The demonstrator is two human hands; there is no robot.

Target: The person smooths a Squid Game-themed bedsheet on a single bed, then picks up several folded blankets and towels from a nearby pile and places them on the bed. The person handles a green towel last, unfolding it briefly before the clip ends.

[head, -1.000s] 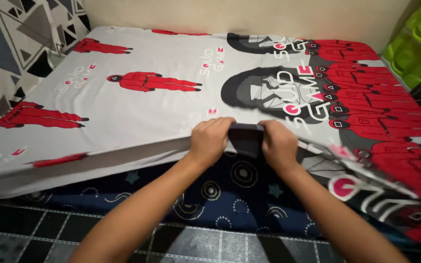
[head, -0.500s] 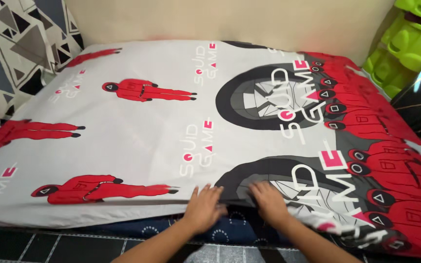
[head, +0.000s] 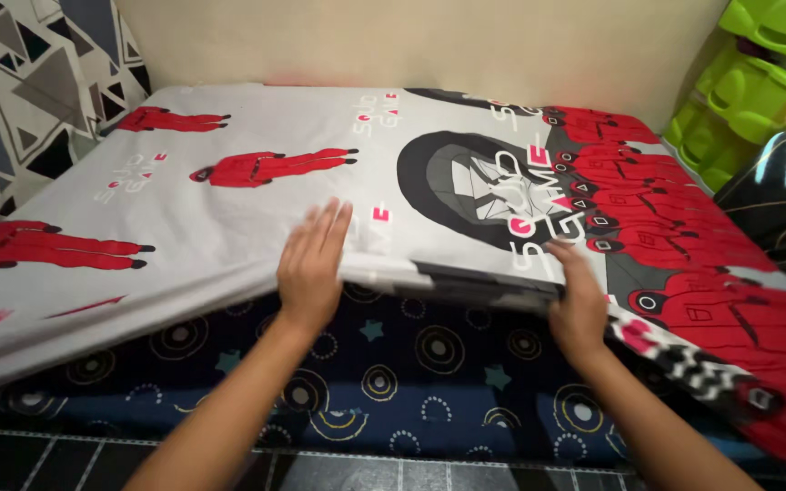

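My left hand [head: 313,264] lies flat, fingers spread, on the printed bedsheet [head: 256,205] at the mattress [head: 411,359] front edge (to hold it smooth); right hand [head: 579,305] pinches its hem.

Open floor [head: 65,459] lies before the mattress [head: 411,364], while the wall [head: 429,41], patterned cushion [head: 20,100] and green plastic crates [head: 748,82] hem its other sides.

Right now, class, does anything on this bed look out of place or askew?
Yes. The printed grey and red sheet is not tucked: its front edge is lifted off the dark blue patterned mattress, between the left hand and right hand, leaving the mattress side bare.
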